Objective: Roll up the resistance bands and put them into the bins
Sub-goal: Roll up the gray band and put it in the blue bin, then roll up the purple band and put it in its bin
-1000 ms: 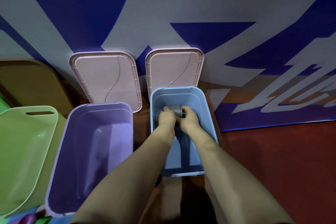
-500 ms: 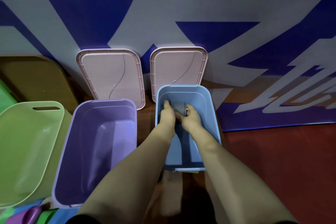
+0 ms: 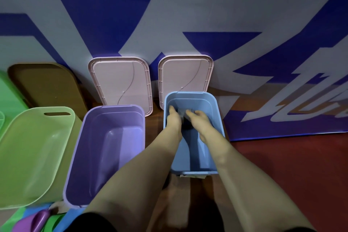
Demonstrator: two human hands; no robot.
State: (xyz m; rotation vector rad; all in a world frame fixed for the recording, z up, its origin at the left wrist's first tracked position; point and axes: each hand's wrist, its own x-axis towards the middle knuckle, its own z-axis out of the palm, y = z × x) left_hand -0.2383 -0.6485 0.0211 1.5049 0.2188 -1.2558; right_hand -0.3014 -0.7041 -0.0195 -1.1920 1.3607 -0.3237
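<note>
Rolled band [image 3: 183, 117] lies crosswise at blue bin's [image 3: 219, 117] far end, right hand [image 3: 200, 121] fingers curled round it, left hand [image 3: 174, 119] fingers straight against its other end.

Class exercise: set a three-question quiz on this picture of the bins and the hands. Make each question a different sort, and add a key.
1. True or false: two pale pink rectangular plastic lids lean against the blue-and-white patterned wall.
2. The left hand and the right hand reach into the light blue rectangular plastic bin. It stands: A. right of the purple rectangular plastic bin; B. left of it; C. on top of it.
3. Fill the gap: the grey rolled resistance band lies at the blue bin's ___ end, towards the wall.
Key: 1 true; 2 A; 3 far.
</note>
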